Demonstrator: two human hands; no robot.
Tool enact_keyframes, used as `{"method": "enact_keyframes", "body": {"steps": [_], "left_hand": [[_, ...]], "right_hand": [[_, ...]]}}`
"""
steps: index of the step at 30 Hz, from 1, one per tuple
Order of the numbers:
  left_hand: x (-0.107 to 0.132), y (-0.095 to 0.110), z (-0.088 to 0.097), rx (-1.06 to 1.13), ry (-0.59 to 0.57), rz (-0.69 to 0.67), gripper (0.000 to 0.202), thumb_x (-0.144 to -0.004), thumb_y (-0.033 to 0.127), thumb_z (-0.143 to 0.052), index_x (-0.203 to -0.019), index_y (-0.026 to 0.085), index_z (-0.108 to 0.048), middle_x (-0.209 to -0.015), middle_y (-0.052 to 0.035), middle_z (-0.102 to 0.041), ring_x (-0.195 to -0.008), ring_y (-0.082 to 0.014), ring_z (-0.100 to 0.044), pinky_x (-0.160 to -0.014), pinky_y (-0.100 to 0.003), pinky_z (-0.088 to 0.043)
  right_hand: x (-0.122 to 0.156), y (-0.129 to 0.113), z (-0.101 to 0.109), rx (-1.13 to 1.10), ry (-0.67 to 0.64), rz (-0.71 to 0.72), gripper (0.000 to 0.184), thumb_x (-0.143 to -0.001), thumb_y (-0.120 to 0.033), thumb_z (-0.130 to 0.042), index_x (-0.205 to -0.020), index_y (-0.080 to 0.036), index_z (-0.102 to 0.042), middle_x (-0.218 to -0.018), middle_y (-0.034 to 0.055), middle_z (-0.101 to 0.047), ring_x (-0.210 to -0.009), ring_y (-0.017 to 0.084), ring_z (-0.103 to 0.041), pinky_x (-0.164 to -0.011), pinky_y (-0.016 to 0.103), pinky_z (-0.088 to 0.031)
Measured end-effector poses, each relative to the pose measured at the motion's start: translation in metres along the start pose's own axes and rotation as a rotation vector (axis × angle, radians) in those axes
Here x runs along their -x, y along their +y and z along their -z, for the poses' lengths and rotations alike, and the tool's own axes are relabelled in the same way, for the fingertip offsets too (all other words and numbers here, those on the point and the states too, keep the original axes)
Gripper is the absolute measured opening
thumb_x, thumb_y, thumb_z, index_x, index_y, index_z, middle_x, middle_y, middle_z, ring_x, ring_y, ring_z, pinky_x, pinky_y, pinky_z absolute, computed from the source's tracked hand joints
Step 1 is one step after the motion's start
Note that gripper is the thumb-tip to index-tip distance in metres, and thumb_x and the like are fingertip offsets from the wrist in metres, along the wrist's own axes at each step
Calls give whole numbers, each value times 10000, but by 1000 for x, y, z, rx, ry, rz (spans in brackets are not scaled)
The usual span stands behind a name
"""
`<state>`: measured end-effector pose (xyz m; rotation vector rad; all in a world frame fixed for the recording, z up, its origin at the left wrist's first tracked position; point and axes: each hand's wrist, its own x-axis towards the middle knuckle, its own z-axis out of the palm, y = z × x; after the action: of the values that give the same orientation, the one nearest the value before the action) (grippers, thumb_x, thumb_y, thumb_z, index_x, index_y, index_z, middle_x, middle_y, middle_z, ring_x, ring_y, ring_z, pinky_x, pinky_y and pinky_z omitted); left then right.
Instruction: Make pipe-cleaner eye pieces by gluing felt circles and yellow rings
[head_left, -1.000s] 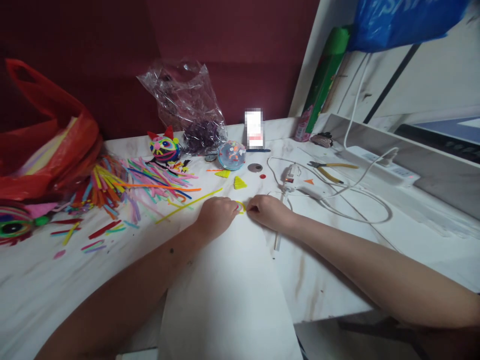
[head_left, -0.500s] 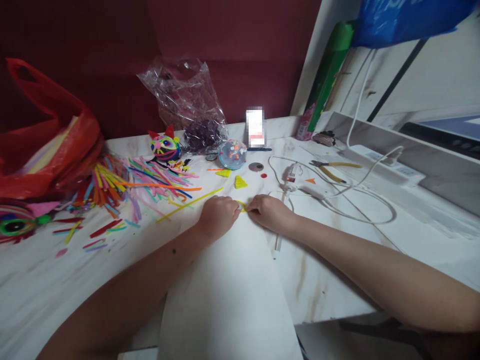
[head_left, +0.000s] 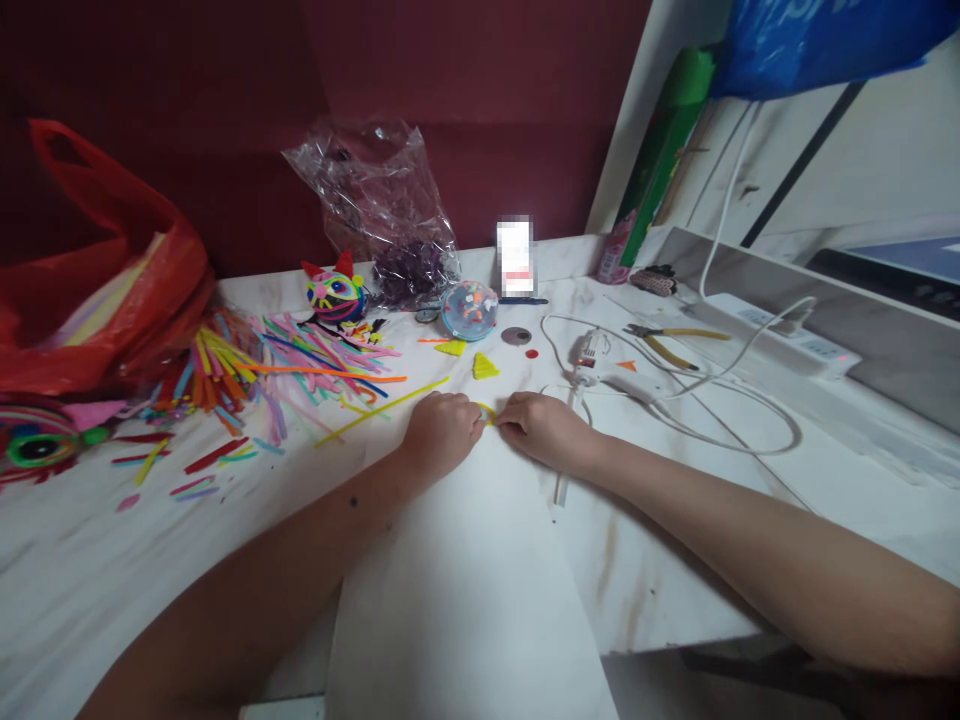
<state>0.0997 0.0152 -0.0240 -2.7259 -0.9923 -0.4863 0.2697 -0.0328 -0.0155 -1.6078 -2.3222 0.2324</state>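
Note:
Between my two hands is a short yellow pipe cleaner (head_left: 487,411), bent into a curve. My left hand (head_left: 442,432) is closed, its thumb and fingertips pinching one end. Close by on the right, my right hand (head_left: 546,428) is closed on the other end in the same way. Both hands rest over a white sheet of paper (head_left: 472,600). Just beyond them lie two yellow fuzzy triangles, the nearer triangle (head_left: 485,366) and the farther triangle (head_left: 451,347). To the left a long yellow pipe cleaner (head_left: 382,410) lies slanted on the table.
Many coloured pipe cleaners (head_left: 330,362) spread leftward beside a red plastic bag (head_left: 112,290). A painted cat-faced ball (head_left: 335,290) and a clear round container (head_left: 469,311) stand behind. On the right are a glue gun (head_left: 607,370), pliers (head_left: 667,340), looping cables and a power strip (head_left: 780,335).
The whole view has shifted slightly, so everything appears a little farther right. Both hands still hold the yellow pipe cleaner in nearly the same pose.

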Motion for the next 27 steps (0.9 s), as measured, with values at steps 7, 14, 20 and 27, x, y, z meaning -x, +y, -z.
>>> {"method": "enact_keyframes", "body": {"steps": [7,14,20,27], "left_hand": [[0,1,0,7,-1,-2,223,-821,202,-526,-635,152,-640,-638,-64,-620,-647,-183,-582,-625,-312,-379],[0,0,0,-10,-6,4,227,-821,197,-508,-644,155,-645,-626,-58,-610,-640,-179,-575,-617,-307,-376],[1,1,-1,-8,-8,11,216,-815,194,-517,-648,154,-647,-640,-63,-617,-660,-181,-582,-638,-304,-393],[-5,-10,10,136,-166,101,282,-868,218,-438,-760,151,-690,-777,-73,-686,-718,-184,-615,-644,-286,-408]], "right_hand": [[0,0,0,-5,13,-60,250,-820,-105,-503,-881,-167,-737,-845,61,-689,-729,137,-615,-678,212,-423],[2,-2,0,58,-22,25,274,-865,-133,-475,-946,-182,-733,-846,74,-662,-778,155,-608,-644,219,-409],[1,0,2,-67,-13,-17,289,-841,-87,-483,-991,-171,-716,-919,65,-678,-786,139,-621,-703,213,-429],[3,-3,-1,128,-49,70,268,-895,-155,-468,-962,-177,-726,-855,75,-625,-726,135,-584,-607,222,-371]]}}
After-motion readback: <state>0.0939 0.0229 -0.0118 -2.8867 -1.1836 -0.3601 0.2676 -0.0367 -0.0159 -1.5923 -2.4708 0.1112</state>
